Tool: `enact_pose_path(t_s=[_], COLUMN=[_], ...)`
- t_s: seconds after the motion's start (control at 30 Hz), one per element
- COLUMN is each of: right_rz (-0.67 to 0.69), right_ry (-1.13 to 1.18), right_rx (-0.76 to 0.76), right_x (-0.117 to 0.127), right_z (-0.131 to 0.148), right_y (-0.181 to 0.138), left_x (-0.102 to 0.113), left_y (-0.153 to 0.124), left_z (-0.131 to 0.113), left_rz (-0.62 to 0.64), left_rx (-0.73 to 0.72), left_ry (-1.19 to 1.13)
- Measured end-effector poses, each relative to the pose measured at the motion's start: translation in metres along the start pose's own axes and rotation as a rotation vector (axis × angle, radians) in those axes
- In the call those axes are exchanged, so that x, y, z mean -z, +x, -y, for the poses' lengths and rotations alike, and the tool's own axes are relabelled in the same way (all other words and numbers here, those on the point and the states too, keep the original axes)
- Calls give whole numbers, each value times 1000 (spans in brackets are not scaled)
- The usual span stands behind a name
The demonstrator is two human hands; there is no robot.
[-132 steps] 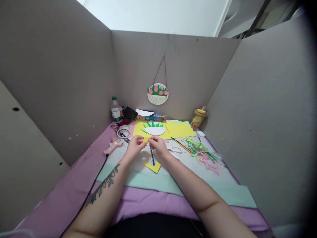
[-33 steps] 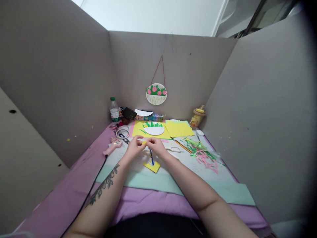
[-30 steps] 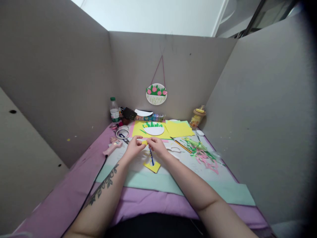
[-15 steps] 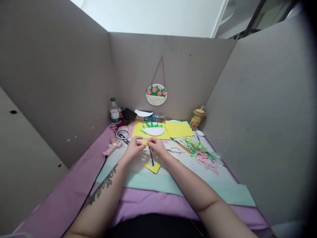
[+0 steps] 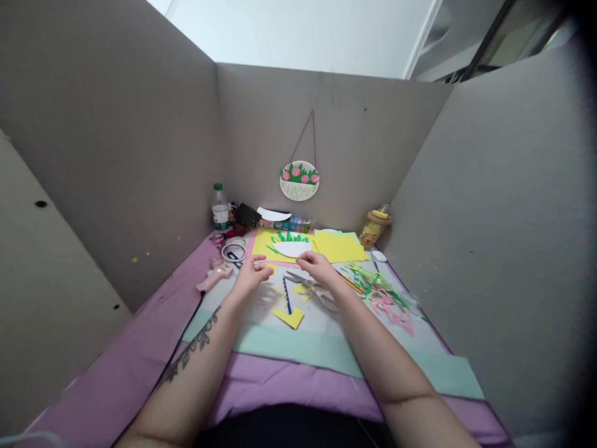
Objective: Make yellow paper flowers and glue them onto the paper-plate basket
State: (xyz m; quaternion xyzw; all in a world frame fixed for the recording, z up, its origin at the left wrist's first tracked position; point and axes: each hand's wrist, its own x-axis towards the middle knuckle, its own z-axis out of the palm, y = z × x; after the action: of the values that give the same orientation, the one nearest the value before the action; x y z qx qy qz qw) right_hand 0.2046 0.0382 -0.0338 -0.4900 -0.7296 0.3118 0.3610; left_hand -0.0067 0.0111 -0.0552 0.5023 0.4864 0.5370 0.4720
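My left hand (image 5: 252, 275) is closed with a small yellow paper piece (image 5: 271, 268) at its fingertips. My right hand (image 5: 318, 269) is apart from it, thumb and fingers pinched together by the lower edge of a white half plate (image 5: 293, 249). Whether anything is in that pinch I cannot make out. Green paper leaves (image 5: 290, 236) stand up behind the half plate. Scissors (image 5: 298, 278) lie with blades apart below my right hand, their handles partly behind my wrist. Nearer me are a blue patterned pen-like stick (image 5: 286, 295) and a cut yellow paper (image 5: 288, 318).
Yellow sheets (image 5: 342, 247) lie at the back right. Green and pink paper scraps (image 5: 387, 298) are heaped at the right beside pencils (image 5: 351, 283). Tape rolls (image 5: 234, 251) and a pink glue gun (image 5: 214, 279) with a cord are at left. A decorated plate (image 5: 300, 182) hangs behind.
My hands have parted; the right moved right and slightly up, off the yellow piece that stays with my left. The scissors and yellow scraps now show between them. The view shifted slightly.
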Motion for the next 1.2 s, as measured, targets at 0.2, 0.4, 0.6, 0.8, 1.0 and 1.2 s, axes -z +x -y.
enact_pose_path(t_s=[0.2,0.4,0.6,0.8,1.0,1.2], right_rz=[207,217,304,301,270,194], right_ry=[-628,-694,-727,-800,-358,294], right_rx=[-147,-79,-110,-163,-215,-165], right_x=[51,50,50,54,57,8], right_z=[-51,-61,-53,-47,-36,-12], right_y=[-29,-41,-47,-48,-50,-47], left_x=[-2,-5,-6,-7,-10,-25], left_y=[-3,-3,-1,-2,-5,-10], left_z=[-4,-6,-10,-11,-14,-25], left_rz=[-50,-131,-219,-286,-308,-392], left_rx=[29,56,-30,-161,-124,-66], left_ry=[-141,-158,-124,-100,-222,-419])
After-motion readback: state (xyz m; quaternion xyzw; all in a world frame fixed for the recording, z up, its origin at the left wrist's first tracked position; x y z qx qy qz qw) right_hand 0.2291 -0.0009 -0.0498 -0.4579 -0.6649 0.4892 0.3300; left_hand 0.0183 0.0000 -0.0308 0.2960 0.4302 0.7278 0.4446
